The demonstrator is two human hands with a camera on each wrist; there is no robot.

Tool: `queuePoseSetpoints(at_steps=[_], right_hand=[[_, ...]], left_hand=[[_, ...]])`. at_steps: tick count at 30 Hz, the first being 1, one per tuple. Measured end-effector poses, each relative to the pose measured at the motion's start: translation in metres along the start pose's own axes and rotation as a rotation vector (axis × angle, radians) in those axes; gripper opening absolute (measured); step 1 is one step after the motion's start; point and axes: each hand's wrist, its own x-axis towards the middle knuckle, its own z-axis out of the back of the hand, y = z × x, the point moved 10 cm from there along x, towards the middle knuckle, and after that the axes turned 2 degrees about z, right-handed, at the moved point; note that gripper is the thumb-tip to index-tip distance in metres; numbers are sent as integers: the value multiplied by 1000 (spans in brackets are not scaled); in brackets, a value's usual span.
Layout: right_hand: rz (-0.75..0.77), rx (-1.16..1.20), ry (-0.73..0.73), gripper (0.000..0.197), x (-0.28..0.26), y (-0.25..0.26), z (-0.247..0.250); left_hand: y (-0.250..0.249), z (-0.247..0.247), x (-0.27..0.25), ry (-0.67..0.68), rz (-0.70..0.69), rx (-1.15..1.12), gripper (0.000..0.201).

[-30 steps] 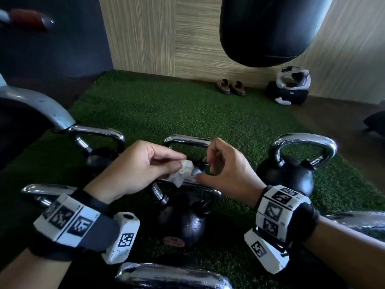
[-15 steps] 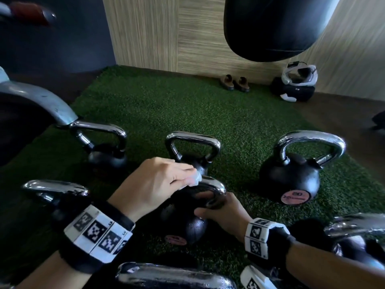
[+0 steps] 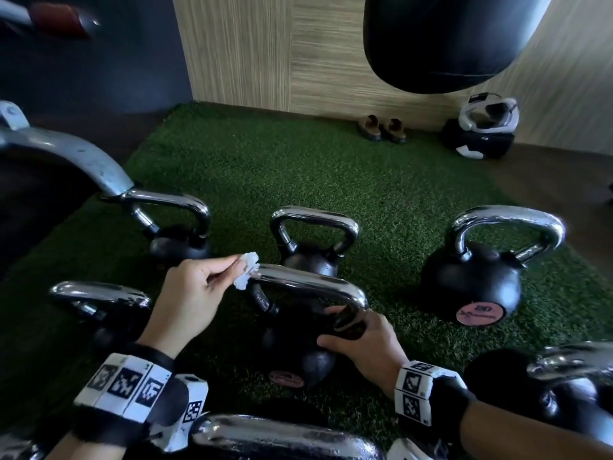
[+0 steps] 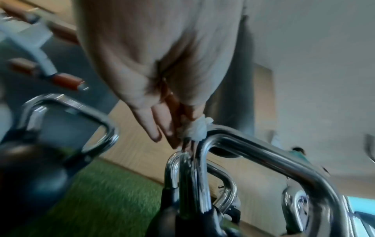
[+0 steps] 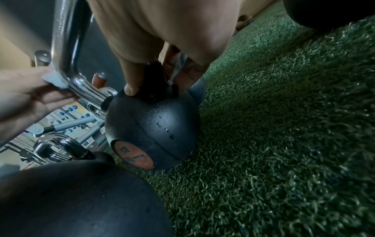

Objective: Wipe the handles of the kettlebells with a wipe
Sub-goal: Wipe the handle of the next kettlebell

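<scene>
A black kettlebell (image 3: 298, 356) with a chrome handle (image 3: 308, 287) stands on green turf (image 3: 381, 194) between my hands. My left hand (image 3: 199, 293) pinches a small crumpled white wipe (image 3: 247, 270) against the handle's left corner; the wipe (image 4: 198, 129) also shows there in the left wrist view, and the wipe (image 5: 55, 80) in the right wrist view. My right hand (image 3: 361, 343) grips the base of the handle's right post on the kettlebell (image 5: 152, 128), thumb and fingers curled round it.
Several other chrome-handled kettlebells surround it: one (image 3: 311, 247) just behind, one (image 3: 474, 270) at the right, one (image 3: 179, 227) at the back left, others at the near edges. A punching bag (image 3: 447, 41) hangs ahead. Sandals (image 3: 381, 127) and a helmet (image 3: 487, 127) lie by the wall.
My left hand drew the wipe left along the handle to its left corner. My right hand dropped from the wipe to the handle's right post a second ago and stays there.
</scene>
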Motion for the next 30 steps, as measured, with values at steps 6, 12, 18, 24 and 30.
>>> queuePoseSetpoints(at_steps=[6, 12, 18, 24, 30], right_hand=[[9, -14, 12, 43, -1, 1, 2], [20, -4, 28, 42, 0, 5, 1], [23, 28, 23, 44, 2, 2, 1], [35, -59, 69, 48, 1, 8, 3], [109, -150, 26, 32, -8, 12, 12]], left_hand=[[44, -19, -12, 109, 213, -325, 25], [79, -54, -35, 164, 491, -691, 22], [78, -59, -44, 197, 365, -545, 17], [78, -59, -53, 92, 324, -446, 23], [70, -59, -37, 71, 265, -299, 17]])
